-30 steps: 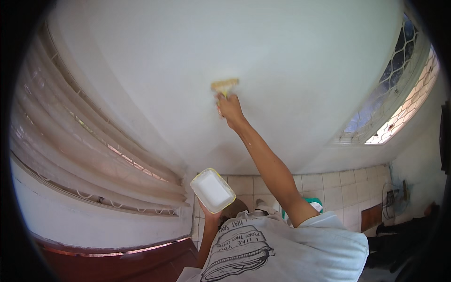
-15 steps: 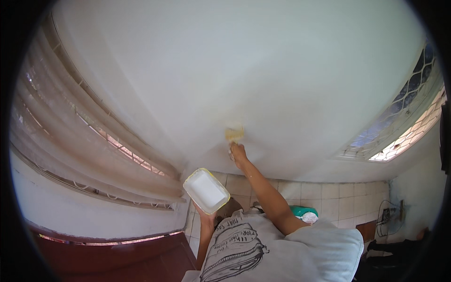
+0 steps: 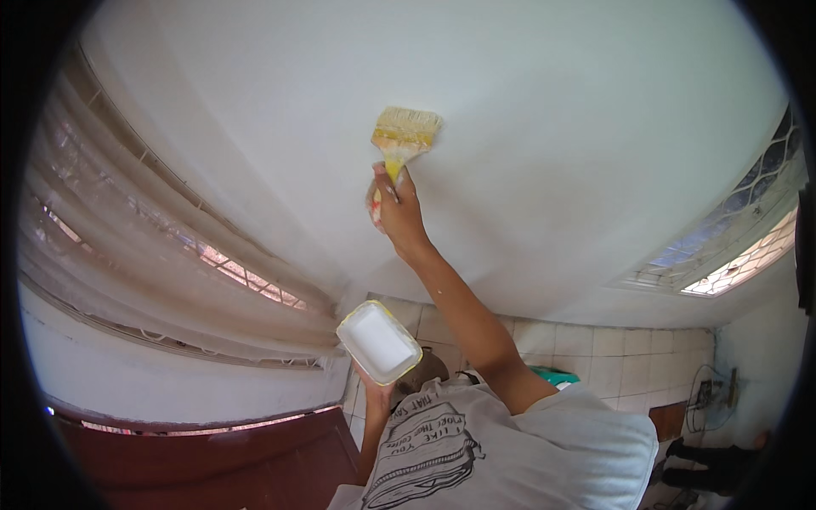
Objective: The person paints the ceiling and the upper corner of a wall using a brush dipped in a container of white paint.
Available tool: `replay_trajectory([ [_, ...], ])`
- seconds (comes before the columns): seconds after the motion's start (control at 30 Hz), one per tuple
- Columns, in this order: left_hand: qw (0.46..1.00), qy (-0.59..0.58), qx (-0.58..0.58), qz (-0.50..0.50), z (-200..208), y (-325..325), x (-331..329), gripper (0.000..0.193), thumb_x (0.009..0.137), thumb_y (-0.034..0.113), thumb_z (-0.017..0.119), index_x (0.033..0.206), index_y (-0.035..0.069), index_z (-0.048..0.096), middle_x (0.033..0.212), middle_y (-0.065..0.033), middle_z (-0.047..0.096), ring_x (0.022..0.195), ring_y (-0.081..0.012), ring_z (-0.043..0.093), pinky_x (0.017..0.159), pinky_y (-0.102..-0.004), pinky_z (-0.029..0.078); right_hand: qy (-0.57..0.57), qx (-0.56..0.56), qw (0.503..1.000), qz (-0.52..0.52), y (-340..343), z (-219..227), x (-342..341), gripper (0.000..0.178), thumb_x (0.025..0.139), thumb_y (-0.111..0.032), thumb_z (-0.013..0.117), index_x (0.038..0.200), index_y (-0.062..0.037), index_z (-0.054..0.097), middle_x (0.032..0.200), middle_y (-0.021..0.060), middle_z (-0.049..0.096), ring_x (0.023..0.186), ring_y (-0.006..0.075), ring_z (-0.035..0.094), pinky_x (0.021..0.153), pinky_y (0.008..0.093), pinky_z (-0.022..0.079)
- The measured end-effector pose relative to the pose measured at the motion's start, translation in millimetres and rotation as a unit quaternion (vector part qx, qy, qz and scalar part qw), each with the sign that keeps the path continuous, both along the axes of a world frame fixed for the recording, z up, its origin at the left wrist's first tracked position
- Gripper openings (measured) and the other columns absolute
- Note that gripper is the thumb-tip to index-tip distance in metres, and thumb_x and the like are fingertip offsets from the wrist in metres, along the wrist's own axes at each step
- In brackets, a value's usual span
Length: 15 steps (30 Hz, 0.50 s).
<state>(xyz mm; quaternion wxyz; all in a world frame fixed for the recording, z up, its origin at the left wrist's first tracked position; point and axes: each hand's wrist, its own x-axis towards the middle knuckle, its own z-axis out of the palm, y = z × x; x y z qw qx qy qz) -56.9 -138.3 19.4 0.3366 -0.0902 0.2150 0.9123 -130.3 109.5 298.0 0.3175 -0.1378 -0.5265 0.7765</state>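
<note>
My right hand (image 3: 396, 204) is raised in front of the white wall (image 3: 527, 153), its fingers wrapped round the handle of a wide paintbrush (image 3: 406, 129). The brush has pale bristles pointing up, with yellow on its band and neck. Whether the bristles touch the wall I cannot tell. Lower and to the left, my left hand (image 3: 374, 390) grips a rectangular tub (image 3: 379, 343) from beneath. White paint lies inside the tub, and its rim is streaked yellow. Most of the left fingers are hidden under it.
Sheer curtains (image 3: 170, 246) hang over a window on the left, above a dark red panel (image 3: 212, 459). A window with a patterned grille (image 3: 731, 221) is at the right. Below are floor tiles (image 3: 586, 340), a green item (image 3: 557, 374) partly behind my arm, and cables (image 3: 710, 399).
My right hand has moved up and slightly left along the wall with the paintbrush, which now appears larger. The left hand with the tub has hardly shifted. More of the green item is covered.
</note>
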Motion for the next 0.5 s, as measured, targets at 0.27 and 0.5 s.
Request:
replay_trajectory([
  [0.27,0.997,-0.055,0.003,0.053,-19.2,-14.1,3.7,0.054,0.100,0.053,0.044,0.137,0.015,0.054,0.132,-0.0052,0.061,0.118,-0.0291,0.061,0.102,-0.0526,0.049,-0.162,-0.042,0.986,-0.019,24.3,-277.1,18.5,0.028,0.107,-0.033,0.046,0.115,-0.0072,0.054,0.062,-0.0004,0.047,0.044,0.0080,0.040,0.039,0.0247,0.031],
  [0.5,0.996,-0.058,0.023,0.065,-23.1,-7.8,3.7,0.053,0.101,0.052,0.044,0.138,0.015,0.054,0.132,-0.0061,0.062,0.118,-0.0307,0.061,0.102,-0.0540,0.048,-0.051,-0.251,0.967,-0.019,35.1,-195.7,-12.6,0.015,0.100,-0.016,0.048,0.086,-0.0093,0.050,0.059,-0.0014,0.043,0.043,0.0082,0.037,0.039,0.0245,0.026],
])
